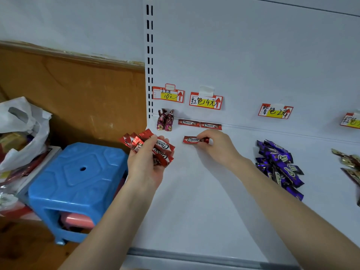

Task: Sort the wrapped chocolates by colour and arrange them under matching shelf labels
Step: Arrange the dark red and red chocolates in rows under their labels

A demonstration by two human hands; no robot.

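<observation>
Fingertips of right hand pinching the right twisted end of one red Choco chocolate, thumb and forefinger pressed together on the wrapper, other fingers curled behind. Chocolate lies flat on white shelf, long side running left to right, just in front of back row. Back row is two more red Choco pieces, end to end against the rear panel, right under red label.

Left hand palm up near the shelf's left edge, fingers curled round a fanned bunch of red chocolates, thumb across the top; count in the bunch cannot be told.

Further out: two maroon twist-wrapped sweets standing upright in the back left corner under the 10 label. Purple chocolate pile loose on the shelf, well right of the hands, below purple label. Gold-brown chocolates at the right edge, partly cut off, under a fourth label, also cut off.

Off the shelf to the left: blue plastic stool, white plastic bag beyond it with contents unclear, wooden wall panel behind both
</observation>
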